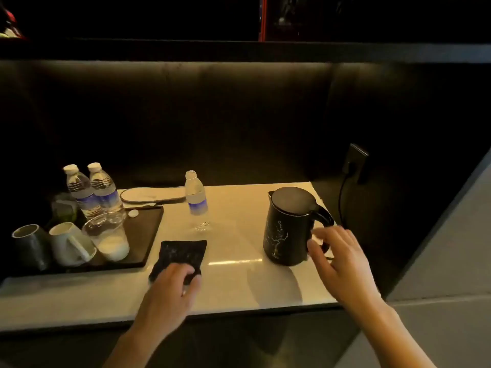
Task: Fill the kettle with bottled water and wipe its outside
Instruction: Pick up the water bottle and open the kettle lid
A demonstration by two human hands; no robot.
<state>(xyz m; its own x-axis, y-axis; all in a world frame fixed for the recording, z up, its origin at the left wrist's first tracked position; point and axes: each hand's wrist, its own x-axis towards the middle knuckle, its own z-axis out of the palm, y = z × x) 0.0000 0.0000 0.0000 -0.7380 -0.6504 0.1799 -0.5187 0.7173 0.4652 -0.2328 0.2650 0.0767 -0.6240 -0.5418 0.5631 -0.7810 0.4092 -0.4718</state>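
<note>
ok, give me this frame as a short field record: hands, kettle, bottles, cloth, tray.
left hand: resting on the near edge of the dark cloth, fingers curled on it
right hand: open, at the kettle handle, not clearly gripping
kettle: black, upright on the counter, lid shut, corded to the wall socket
open bottle: uncapped, upright mid-counter, looks nearly empty
capped bottles: two, upright at the tray's far edge
tray: two mugs, a plastic cup

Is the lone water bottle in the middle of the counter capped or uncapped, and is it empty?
Uncapped: the lone bottle shows a bare neck, unlike the two white-capped bottles. It stands upright. Water level: cannot tell.
</note>
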